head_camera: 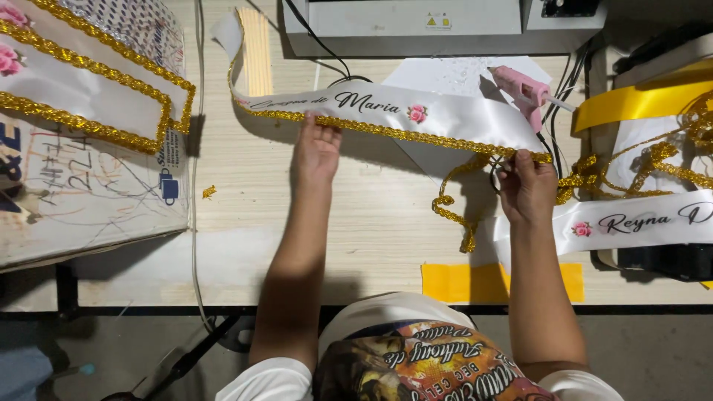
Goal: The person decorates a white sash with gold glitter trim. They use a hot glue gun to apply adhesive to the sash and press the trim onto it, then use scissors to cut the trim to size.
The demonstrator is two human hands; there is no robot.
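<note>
A white satin sash (445, 113) with script lettering and a small pink rose lies across the table, its lower edge lined with gold braid trim (386, 132). My left hand (316, 152) presses flat on the sash's lower edge near the middle. My right hand (526, 186) pinches the sash end and the gold trim where loose braid (453, 212) curls down onto the table.
A pink glue gun (523, 90) rests behind the sash at the right. A second white sash (639, 220), tangled gold braid (653, 167) and yellow ribbon (639, 100) lie at the right. Trimmed sashes on cardboard (82, 111) sit left. A grey machine (416, 26) stands at the back.
</note>
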